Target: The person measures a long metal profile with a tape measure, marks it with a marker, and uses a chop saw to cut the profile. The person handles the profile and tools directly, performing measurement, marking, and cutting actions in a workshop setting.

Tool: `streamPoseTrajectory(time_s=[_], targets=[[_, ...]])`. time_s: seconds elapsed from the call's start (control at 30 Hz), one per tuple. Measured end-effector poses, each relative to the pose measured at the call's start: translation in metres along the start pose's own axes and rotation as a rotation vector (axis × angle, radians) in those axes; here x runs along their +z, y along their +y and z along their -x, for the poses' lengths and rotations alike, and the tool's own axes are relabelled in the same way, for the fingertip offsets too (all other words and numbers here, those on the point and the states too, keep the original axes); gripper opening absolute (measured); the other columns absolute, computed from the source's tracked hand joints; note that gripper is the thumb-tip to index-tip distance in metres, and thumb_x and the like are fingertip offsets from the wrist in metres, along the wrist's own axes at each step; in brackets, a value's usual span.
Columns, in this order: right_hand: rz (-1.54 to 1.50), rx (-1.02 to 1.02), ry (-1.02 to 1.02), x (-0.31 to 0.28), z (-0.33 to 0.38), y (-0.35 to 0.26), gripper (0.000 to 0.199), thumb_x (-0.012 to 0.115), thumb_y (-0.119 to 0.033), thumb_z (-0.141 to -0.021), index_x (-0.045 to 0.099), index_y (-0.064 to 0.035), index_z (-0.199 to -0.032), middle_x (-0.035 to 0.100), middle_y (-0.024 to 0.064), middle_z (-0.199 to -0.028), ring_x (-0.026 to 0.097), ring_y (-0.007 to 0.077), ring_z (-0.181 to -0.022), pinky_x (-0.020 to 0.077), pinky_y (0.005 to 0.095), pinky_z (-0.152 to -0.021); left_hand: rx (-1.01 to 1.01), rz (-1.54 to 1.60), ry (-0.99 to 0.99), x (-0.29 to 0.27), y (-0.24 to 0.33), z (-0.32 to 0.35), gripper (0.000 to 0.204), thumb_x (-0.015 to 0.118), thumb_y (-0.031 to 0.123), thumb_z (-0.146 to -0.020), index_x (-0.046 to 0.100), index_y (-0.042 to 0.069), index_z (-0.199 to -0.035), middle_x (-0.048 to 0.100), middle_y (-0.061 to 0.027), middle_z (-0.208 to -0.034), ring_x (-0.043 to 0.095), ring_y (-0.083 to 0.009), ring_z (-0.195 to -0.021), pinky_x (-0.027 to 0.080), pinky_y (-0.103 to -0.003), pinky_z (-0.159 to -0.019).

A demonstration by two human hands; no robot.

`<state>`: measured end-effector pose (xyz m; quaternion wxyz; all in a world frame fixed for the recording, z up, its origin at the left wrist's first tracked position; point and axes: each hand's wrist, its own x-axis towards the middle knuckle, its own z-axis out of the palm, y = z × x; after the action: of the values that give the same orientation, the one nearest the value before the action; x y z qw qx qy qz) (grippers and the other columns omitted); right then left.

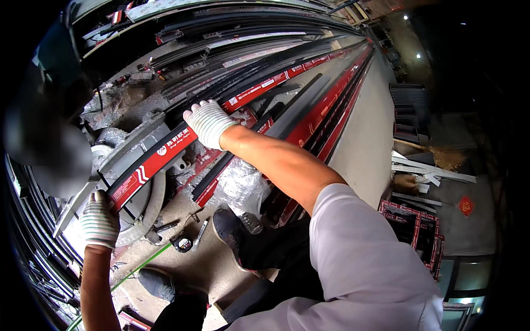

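A long dark metal profile (157, 157) with a red printed film along its face lies slantwise across the round grey base of a cutting saw (148, 212). My right hand (211, 124), in a striped knit glove, is closed over the profile's upper edge, away from its near end. At that near end my left hand (99, 223), gloved alike, holds the profile's corner; some of its fingers are hidden. The saw's dark upper part (61, 160) looms blurred at the left, beside the left hand.
More red-filmed profiles (326, 118) run off to the far right. Crumpled clear plastic (240, 185) and a bottle (251, 222) lie near my shoes. A tape measure (181, 244) and a marker (200, 234) rest on the floor. Metal shavings (118, 105) surround the saw, with stacked bars (237, 47) behind.
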<state>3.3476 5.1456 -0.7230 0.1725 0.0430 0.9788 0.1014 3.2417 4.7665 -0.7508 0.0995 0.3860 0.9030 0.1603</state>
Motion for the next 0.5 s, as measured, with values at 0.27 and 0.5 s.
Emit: streamPoseTrajectory(time_s=[0.27, 0.5], targets=[[-0.002, -0.018, -0.032, 0.001, -0.026, 0.000, 0.030, 0.063, -0.014, -0.090, 0.066, -0.0087, -0.120, 0.070, 0.0164, -0.123, 0.068, 0.0329, -0.113, 0.0530, 0.0485, -0.092, -0.127, 0.064, -0.007, 0.026, -0.012, -0.016, 0.020, 0.065, 0.015, -0.090, 0.056, 0.008, -0.107, 0.065, -0.0222, -0.094, 0.063, -0.0476, -0.088, 0.050, -0.057, -0.074], [-0.050, -0.057, 0.037, 0.040, -0.036, 0.001, 0.027, 0.063, -0.011, -0.088, 0.064, -0.0070, -0.115, 0.070, 0.0191, -0.111, 0.069, 0.0379, -0.106, 0.0563, 0.0505, -0.089, -0.127, 0.056, -0.026, 0.002, -0.007, 0.006, 0.055, 0.078, 0.029, -0.086, 0.052, 0.001, -0.125, 0.058, -0.0273, -0.110, 0.061, -0.0469, -0.100, 0.052, -0.053, -0.083]])
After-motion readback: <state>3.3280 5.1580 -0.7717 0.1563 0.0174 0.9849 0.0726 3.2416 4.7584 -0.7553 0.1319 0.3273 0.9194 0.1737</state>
